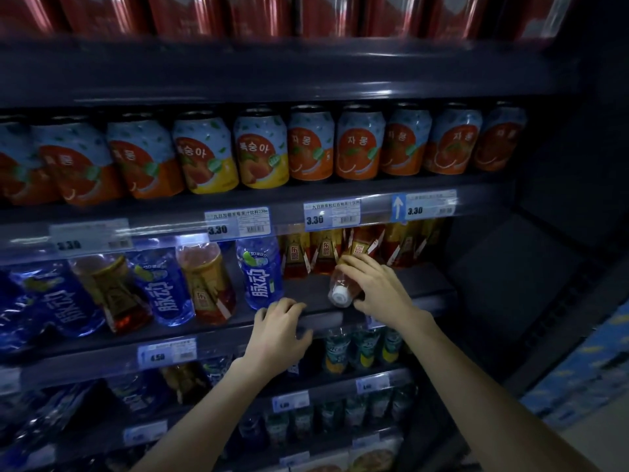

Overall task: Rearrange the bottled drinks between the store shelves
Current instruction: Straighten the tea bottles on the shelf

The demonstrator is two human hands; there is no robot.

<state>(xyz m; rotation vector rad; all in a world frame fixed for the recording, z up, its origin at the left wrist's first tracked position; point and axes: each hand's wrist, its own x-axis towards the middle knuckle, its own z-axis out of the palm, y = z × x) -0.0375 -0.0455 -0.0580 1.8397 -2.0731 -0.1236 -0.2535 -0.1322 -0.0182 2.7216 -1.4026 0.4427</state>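
My right hand (377, 287) grips an amber drink bottle (342, 289) with a white cap, tilted cap-first toward me over the bare right part of the middle shelf (306, 291). My left hand (279, 332) rests on that shelf's front edge, fingers curled over it, holding no bottle. Just left of it stands a blue bottle (260, 270). Further left, blue bottles (163, 291) and amber bottles (207, 284) alternate. More amber bottles (323, 253) stand at the back of the shelf behind the held one.
Orange and peach cans (258, 151) fill the shelf above, red cans (190, 15) the top one. Price tags (332, 216) line the shelf rails. Green bottles (360, 349) and dark bottles sit on lower shelves. The cooler's dark side wall (544, 233) closes the right.
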